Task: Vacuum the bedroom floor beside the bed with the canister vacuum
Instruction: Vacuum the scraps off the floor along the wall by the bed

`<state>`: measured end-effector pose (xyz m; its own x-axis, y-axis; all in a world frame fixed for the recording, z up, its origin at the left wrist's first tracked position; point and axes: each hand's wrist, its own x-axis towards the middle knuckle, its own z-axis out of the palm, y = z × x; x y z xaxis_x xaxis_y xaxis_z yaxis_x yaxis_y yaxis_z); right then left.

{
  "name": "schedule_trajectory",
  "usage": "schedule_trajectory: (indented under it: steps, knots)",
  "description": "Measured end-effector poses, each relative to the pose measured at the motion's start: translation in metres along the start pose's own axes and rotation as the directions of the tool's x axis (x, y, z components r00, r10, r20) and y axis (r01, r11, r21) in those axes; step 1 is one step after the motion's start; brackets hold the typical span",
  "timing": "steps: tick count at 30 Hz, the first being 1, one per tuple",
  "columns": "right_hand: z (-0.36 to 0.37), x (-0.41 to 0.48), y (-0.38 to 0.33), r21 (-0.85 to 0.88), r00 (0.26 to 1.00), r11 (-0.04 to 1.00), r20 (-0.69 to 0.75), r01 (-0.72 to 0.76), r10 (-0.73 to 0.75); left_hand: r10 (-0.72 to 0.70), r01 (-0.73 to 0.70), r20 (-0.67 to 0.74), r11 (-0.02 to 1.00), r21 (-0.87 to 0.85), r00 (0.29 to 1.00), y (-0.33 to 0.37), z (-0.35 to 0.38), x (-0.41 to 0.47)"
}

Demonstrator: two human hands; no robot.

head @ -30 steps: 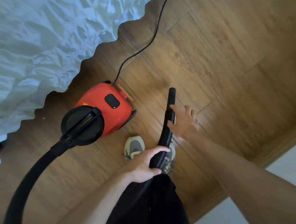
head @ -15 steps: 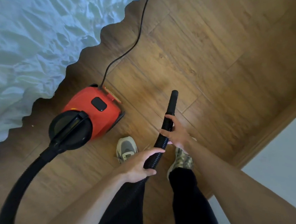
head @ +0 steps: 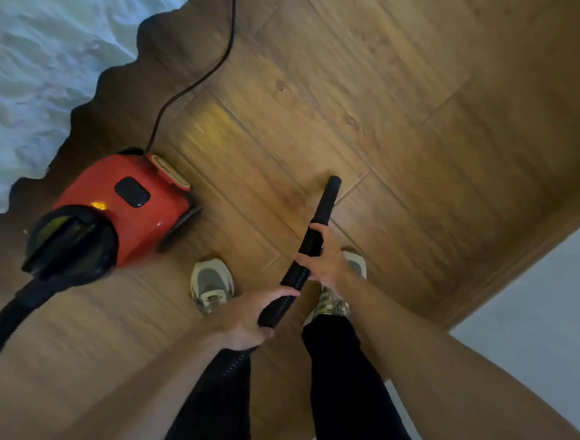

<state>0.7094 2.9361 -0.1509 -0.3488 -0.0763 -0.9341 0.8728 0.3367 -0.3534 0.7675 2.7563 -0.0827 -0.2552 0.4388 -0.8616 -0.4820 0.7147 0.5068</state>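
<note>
The wooden floor point(head: 393, 89) fills most of your view, with the pale, rumpled bed point(head: 53, 48) along its upper left edge. Your red canister vacuum point(head: 124, 215) sits on the boards just beside the bed's scalloped hem, left of your feet. Its black hose point(head: 3, 327) loops off the lower left and comes up between your legs. Your left hand point(head: 247, 316) is wrapped round the ribbed part. Your right hand point(head: 326, 263) grips it higher up, below the smooth end tube point(head: 329, 195). I cannot tell whether its tip touches the floor. The power cord point(head: 225, 43) trails from the canister's rear toward the top. Your shoes point(head: 210, 283) stand apart.
</note>
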Motion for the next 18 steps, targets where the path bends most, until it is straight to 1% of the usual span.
schedule_trajectory:
  steps: [7, 11, 13, 16, 18]
  knots:
    - [-0.012, 0.015, 0.025, -0.05, 0.999, 0.998, -0.007, 0.037, -0.038, -0.026, 0.023, 0.047, 0.998, 0.062, 0.999, 0.001, 0.011, 0.027]
    - [-0.019, 0.02, 0.029, -0.142, 0.997, 0.987, -0.021, 0.077, -0.08, -0.038, 0.03, 0.069, 0.994, 0.11, 0.997, 0.001, 0.011, 0.04]
    - [-0.025, 0.017, 0.026, -0.203, 0.997, 0.976, -0.006, 0.08, -0.083, -0.066, 0.055, 0.078, 0.989, 0.136, 0.995, 0.01, 0.005, 0.042]
    - [-0.039, 0.007, 0.015, -0.32, 0.998, 0.945, 0.005, 0.06, -0.061, -0.076, 0.074, 0.007, 0.982, 0.175, 0.997, 0.031, -0.014, 0.039]
    - [-0.05, -0.003, 0.0, -0.369, 0.999, 0.929, 0.002, 0.038, -0.04, -0.106, 0.118, -0.063, 0.966, 0.229, 0.992, 0.05, -0.036, 0.033]
